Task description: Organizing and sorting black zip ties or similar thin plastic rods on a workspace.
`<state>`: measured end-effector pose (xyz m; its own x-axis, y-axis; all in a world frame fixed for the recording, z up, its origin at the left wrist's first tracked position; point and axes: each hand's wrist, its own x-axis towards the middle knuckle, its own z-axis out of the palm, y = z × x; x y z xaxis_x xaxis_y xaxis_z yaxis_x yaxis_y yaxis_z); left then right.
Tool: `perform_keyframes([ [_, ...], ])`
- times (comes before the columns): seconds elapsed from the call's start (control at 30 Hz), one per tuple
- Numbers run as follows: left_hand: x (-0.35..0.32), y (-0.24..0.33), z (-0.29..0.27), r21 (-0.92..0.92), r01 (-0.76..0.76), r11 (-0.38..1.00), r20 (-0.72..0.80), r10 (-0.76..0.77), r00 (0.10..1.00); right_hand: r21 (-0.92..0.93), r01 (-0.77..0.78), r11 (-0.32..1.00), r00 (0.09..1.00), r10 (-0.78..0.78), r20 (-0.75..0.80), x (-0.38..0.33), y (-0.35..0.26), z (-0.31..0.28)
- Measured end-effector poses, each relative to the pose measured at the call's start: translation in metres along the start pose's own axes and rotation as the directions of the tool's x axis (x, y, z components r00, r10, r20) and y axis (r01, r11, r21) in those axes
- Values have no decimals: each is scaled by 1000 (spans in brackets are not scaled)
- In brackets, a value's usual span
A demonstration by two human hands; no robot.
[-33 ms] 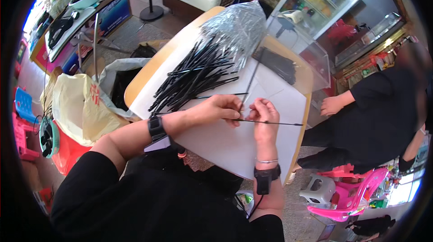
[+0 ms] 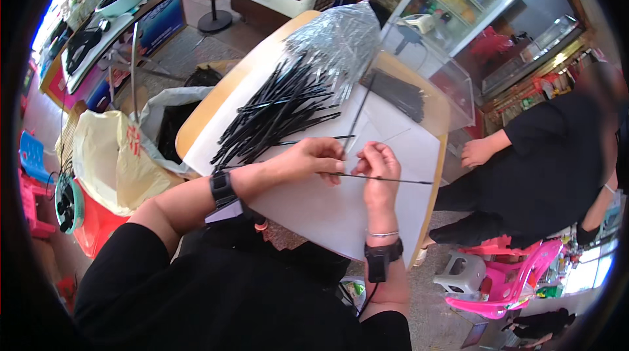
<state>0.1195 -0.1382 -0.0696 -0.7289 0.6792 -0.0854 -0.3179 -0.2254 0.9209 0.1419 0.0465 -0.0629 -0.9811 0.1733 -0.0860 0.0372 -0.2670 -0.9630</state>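
My left hand (image 2: 313,160) is closed around a thin black stick (image 2: 413,181), which runs rightward past my right wrist. A second dark, narrow strip (image 2: 361,114) rises from beside my left fingertips toward the far side of the table. Close by, my right hand (image 2: 380,164) has its fingers curled into a pinch; whatever is between them is too small to make out. A loose pile of black sticks (image 2: 275,112) lies beyond my left hand, its far end inside a clear plastic bag (image 2: 347,40).
Everything rests on a pale table (image 2: 295,220) with a wooden rim. A flat dark bundle (image 2: 396,94) lies at its far right. Another person (image 2: 550,161) in black is to the right, near a pink chair (image 2: 511,295) and a grey stool (image 2: 462,272). Bags (image 2: 105,158) stand at left.
The whole view has shifted slightly. Both hands keep nearly the same place and grip, and a thin pale line shows more plainly beyond my right fingers.
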Motion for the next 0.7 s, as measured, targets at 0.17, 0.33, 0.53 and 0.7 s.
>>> perform_keyframes([
  [0.17, -1, -4, -5, -19, 6, 1000, -173, -9, 985, -53, 85, 995, 991, -78, 111, -3, -4, 0],
  [0.33, 5, -8, -13, -98, -179, 979, -332, 137, 933, 27, 72, 997, 921, -76, 382, -7, -22, 12],
  [0.53, -3, 3, 0, 150, -35, 988, -126, 54, 991, -35, -14, 999, 938, 26, 346, -4, -15, 2],
  [0.7, -2, 3, -1, 182, -54, 982, -132, 79, 988, -91, 3, 996, 913, 34, 406, -4, -14, 1],
])
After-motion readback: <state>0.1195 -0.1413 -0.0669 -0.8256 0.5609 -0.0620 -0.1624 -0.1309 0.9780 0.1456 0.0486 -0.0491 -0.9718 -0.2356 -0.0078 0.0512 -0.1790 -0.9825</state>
